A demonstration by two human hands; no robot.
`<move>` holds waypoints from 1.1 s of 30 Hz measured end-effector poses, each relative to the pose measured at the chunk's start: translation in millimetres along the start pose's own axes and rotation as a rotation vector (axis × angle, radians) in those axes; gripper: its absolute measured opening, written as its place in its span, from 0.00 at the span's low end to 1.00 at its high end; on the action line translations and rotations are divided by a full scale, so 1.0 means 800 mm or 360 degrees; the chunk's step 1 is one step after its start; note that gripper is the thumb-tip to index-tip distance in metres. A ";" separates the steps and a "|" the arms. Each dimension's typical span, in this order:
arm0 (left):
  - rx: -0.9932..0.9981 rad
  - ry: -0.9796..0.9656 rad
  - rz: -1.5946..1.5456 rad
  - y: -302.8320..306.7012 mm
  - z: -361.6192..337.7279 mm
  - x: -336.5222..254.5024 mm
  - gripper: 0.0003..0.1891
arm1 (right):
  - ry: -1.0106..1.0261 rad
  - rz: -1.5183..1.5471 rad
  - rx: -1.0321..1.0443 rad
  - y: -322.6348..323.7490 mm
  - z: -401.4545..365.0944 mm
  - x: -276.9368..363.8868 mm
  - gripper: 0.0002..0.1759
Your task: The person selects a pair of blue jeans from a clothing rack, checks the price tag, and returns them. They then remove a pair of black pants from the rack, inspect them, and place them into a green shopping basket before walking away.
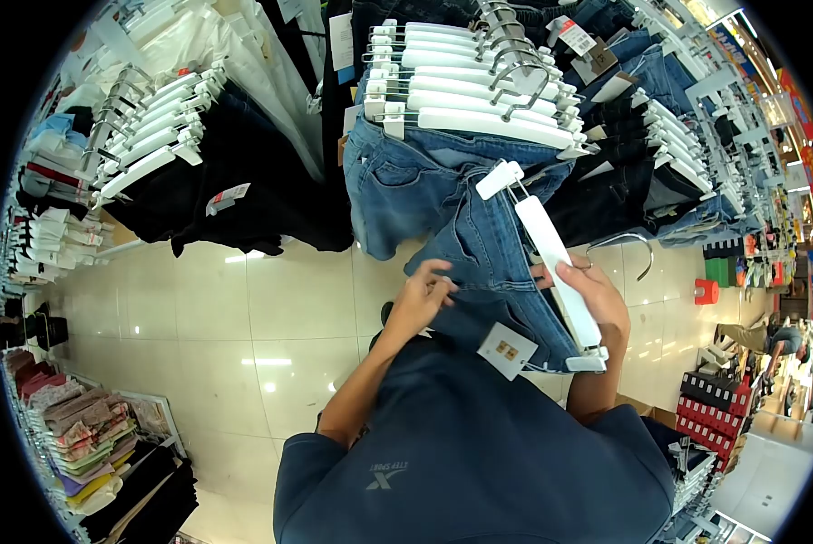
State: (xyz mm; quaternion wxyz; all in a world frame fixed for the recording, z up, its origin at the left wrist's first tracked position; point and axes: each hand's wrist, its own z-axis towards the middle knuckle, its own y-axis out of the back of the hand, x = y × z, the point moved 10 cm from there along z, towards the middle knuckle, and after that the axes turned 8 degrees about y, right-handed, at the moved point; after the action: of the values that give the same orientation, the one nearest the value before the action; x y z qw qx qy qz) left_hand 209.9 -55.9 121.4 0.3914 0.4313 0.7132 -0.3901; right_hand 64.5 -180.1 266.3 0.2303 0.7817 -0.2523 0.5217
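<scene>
A white clip hanger (551, 263) carries a pair of blue jeans (488, 240), held at a slant before my torso. My right hand (588, 288) grips the hanger near its middle, thumb over the bar and fingers reaching behind it at the waistband. The metal hook (644, 254) points out to the right. My left hand (422, 299) is beside the jeans, fingers bent and apart, with nothing clearly in it. A pale square tag (507, 351) hangs by the waistband. Just beyond, similar blue jeans (393, 172) hang on several white hangers (488, 120).
Black trousers (243, 172) hang to the left, and more dark trousers (615, 181) hang at the right. Folded clothes (75, 435) lie at lower left. Red boxes (710, 422) and a red stool (706, 291) are at right. A person (781, 343) is farther off. Tiled floor (306, 363) shows below.
</scene>
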 end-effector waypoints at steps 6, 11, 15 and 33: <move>-0.0495 -0.0284 0.0648 0.031 0.054 0.073 0.45 | 0.0077 0.0432 0.0110 0.004 -0.004 0.021 0.20; -0.0394 -0.0582 0.0715 0.036 0.070 0.010 0.53 | 0.0249 0.0575 0.0286 0.015 -0.002 0.030 0.20; 0.0112 -0.0203 0.0362 0.035 0.097 0.035 0.30 | 0.0310 0.0632 0.0180 0.035 0.004 0.029 0.21; 0.0340 -0.0165 -0.1533 0.085 0.012 0.002 0.26 | 0.0311 0.0991 0.0195 0.067 0.065 -0.021 0.22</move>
State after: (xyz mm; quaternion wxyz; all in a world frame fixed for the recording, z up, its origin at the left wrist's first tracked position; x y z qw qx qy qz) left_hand 274.5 -41.9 101.4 0.1553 0.0705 0.7670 -0.6186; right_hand 61.2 -251.1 237.7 0.0355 0.6257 -0.4240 0.6538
